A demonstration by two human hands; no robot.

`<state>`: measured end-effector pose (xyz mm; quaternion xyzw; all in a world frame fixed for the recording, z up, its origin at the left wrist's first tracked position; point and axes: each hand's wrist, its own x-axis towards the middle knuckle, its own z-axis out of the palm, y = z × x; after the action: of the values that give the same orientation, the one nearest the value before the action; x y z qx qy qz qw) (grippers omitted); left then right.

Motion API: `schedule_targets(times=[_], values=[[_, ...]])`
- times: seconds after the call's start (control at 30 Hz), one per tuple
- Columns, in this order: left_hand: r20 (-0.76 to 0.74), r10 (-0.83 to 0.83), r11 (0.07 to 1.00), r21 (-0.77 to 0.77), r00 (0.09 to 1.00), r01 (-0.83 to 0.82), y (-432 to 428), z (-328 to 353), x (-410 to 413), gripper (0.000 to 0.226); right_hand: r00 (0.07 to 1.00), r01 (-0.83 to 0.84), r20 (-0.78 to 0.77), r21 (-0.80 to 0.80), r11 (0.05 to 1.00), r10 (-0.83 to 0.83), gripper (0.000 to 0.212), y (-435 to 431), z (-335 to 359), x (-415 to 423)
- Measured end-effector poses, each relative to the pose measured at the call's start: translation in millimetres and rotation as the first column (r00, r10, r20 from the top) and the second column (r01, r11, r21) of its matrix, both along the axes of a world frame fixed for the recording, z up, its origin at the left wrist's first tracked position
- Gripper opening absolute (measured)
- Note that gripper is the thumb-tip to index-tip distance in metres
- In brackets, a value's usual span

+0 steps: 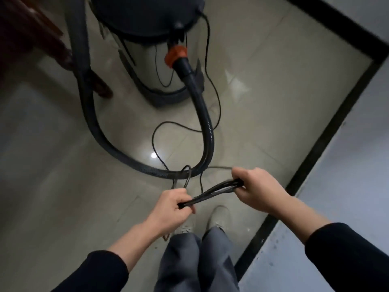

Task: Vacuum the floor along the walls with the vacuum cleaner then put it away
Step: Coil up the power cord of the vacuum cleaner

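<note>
A canister vacuum cleaner with a dark lid and a steel drum stands on the tiled floor ahead of me. Its ribbed black hose leaves an orange collar and curves down and round to the left. The thin black power cord lies in loose loops on the floor. Several turns of it form a bundle stretched between my hands. My left hand grips the bundle's near end. My right hand grips its far end, slightly higher.
A white wall with a black skirting strip runs along the right and meets a corner at the top right. Dark wooden furniture stands at the upper left. My shoes are just below the hands.
</note>
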<state>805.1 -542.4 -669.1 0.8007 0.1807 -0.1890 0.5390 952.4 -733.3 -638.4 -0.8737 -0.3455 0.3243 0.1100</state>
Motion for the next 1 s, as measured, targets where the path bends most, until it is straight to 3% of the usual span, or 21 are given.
schedule_targets(times=[0.13,0.3,0.47,0.53,0.6,0.67,0.77,0.87,1.0], values=[[0.032,0.135,0.976,-0.18,0.99,-0.127,-3,120,32,0.033,0.986,0.168,0.018,0.026,0.985,-0.168,0.017,7,119,29],[0.083,0.329,0.855,-0.449,0.941,-0.26,-4,253,80,0.024,0.939,0.344,-0.064,0.209,0.916,-0.338,0.006,9,226,55],[0.229,0.281,0.815,-0.57,0.932,-0.106,-4,344,133,0.027,0.826,0.452,-0.459,0.19,0.872,-0.328,0.041,-2,293,78],[0.239,0.285,0.805,-0.585,0.928,-0.097,-7,368,150,0.027,0.835,0.518,-0.371,0.275,0.81,-0.408,0.038,-3,305,80],[0.215,0.307,0.783,-0.611,0.927,-0.117,-11,387,162,0.027,0.784,0.608,-0.196,0.432,0.666,-0.589,0.046,-3,316,81],[0.183,0.29,0.753,-0.649,0.939,-0.106,-12,402,172,0.028,0.768,0.607,-0.196,0.525,0.596,-0.609,0.056,-3,332,89],[0.153,0.245,0.737,-0.671,0.957,-0.081,-8,420,180,0.025,0.857,0.514,-0.25,0.486,0.707,-0.451,0.036,-7,356,107],[0.222,0.21,0.824,-0.564,0.952,-0.05,1,433,186,0.027,0.88,0.476,-0.259,0.454,0.754,-0.399,0.022,-14,380,121],[0.364,0.016,0.966,-0.245,0.931,0.08,16,442,189,0.028,0.922,0.368,-0.019,0.364,0.856,-0.388,0.031,-31,408,131]])
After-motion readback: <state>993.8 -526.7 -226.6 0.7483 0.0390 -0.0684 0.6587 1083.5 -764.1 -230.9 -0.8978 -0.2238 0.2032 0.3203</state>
